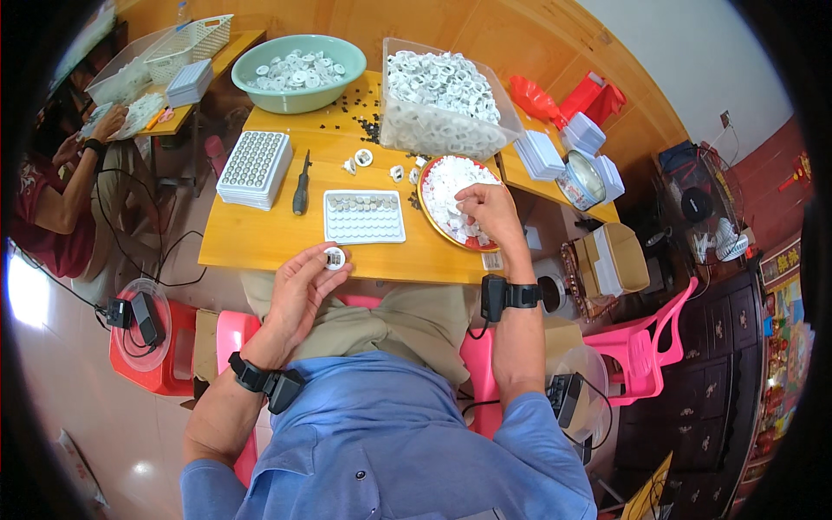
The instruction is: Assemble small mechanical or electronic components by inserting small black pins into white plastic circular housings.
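Just off the table's near edge, my left hand [297,290] is closed on a small round white plastic part [334,258] with metal pieces in its middle. My right hand [494,212] is over a red-and-yellow rimmed plate [457,239] heaped with small white plastic pieces [446,178]. Its thumb and fingers are pinched together at the heap; what they hold, if anything, is too small to make out. Between my hands lies a white slotted tray [364,232], with rows of small metallic round pieces in its far part. Several loose white parts [364,158] sit beyond it.
A screwdriver [302,186] and stacked filled trays [251,173] stand left. Behind are a green basin [299,100] and a clear bin [442,134] of white parts, with black bits [368,130] scattered between. White boxes [537,156] stand right. Another person [65,186] works far left.
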Available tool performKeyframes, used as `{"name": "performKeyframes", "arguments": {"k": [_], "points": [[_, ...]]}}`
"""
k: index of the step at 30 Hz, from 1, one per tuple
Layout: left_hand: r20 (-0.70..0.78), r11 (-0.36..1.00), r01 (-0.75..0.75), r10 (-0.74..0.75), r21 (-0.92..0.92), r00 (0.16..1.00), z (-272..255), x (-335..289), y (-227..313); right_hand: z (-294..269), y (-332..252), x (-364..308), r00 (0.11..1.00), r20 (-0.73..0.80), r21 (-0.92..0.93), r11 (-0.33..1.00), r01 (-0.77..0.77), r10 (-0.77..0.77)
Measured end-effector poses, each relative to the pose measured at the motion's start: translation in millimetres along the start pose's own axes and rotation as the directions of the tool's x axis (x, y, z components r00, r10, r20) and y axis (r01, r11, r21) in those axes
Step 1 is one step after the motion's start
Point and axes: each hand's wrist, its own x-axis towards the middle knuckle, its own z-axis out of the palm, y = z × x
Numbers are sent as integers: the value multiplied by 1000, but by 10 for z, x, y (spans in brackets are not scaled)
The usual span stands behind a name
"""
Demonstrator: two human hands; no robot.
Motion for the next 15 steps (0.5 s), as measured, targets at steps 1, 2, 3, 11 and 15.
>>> {"name": "performKeyframes", "arguments": {"k": [1,2,3,11,15], "points": [[5,1000,2,-2,-8,1000,-2,-2,0,-5,-25,-10,1000,1,0,1000,2,-2],[10,1000,5,-5,-16,1000,-4,-3,0,-8,-43,-14,1000,3,24,1000,10,-10],[10,1000,3,-3,-16,1000,-4,-1,-2,-11,-57,-21,1000,5,48,999,17,-17],[23,1000,14,-14,-12,1000,50,-5,0,28,114,50,997,-43,96,993,70,-66],[24,1000,21,-20,-20,1000,15,-15,5,95,67,60,999,-45,200,980,18,-9]]}}
